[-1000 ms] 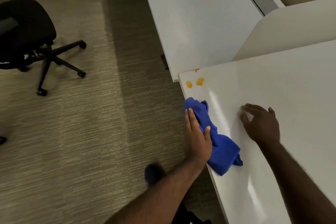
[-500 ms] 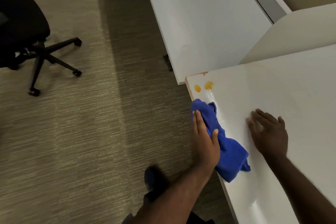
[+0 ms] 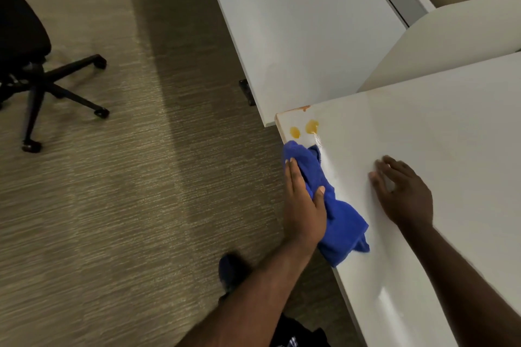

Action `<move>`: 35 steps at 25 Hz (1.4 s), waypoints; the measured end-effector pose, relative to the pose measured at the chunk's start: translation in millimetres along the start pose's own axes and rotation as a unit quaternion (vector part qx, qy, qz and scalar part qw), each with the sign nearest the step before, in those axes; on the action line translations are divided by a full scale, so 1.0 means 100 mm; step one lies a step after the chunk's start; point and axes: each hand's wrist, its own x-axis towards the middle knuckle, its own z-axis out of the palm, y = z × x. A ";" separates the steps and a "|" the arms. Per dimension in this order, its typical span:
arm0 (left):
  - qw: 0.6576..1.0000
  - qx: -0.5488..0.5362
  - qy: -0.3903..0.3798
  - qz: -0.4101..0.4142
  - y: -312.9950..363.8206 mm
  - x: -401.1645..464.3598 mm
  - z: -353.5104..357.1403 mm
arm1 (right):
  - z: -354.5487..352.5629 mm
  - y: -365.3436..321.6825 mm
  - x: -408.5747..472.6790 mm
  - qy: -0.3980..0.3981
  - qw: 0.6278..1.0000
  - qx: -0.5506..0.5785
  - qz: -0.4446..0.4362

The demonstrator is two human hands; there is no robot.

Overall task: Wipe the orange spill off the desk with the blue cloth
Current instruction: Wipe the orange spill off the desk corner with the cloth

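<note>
Two orange drops of the spill (image 3: 312,126) lie near the far left corner of the white desk (image 3: 439,144), with an orange smear on the corner's far edge. The crumpled blue cloth (image 3: 339,217) lies along the desk's left edge, its front end just short of the drops. My left hand (image 3: 303,205) presses flat on the cloth, fingers pointing toward the spill. My right hand (image 3: 403,191) rests palm down on the bare desk to the right of the cloth, fingers spread, holding nothing.
A second white desk (image 3: 296,22) stands beyond, with a curved divider panel (image 3: 451,45) between the two. A black wheeled office chair (image 3: 25,65) is on the carpet at far left. My dark shoe (image 3: 232,270) shows on the floor below the desk edge.
My left hand has slid the blue cloth forward along the desk edge, closer to the orange drops. My right hand stays flat on the desk.
</note>
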 end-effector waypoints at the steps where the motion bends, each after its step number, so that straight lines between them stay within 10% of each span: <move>1: 1.000 -0.008 -0.002 0.002 -0.01 -0.08 0.02 | 0.01 0.00 -0.01 0.002 1.000 0.002 0.001; 35: 0.984 -0.172 -0.046 -0.006 0.08 1.05 -0.31 | -0.06 -0.13 -0.07 -0.054 0.996 0.036 0.061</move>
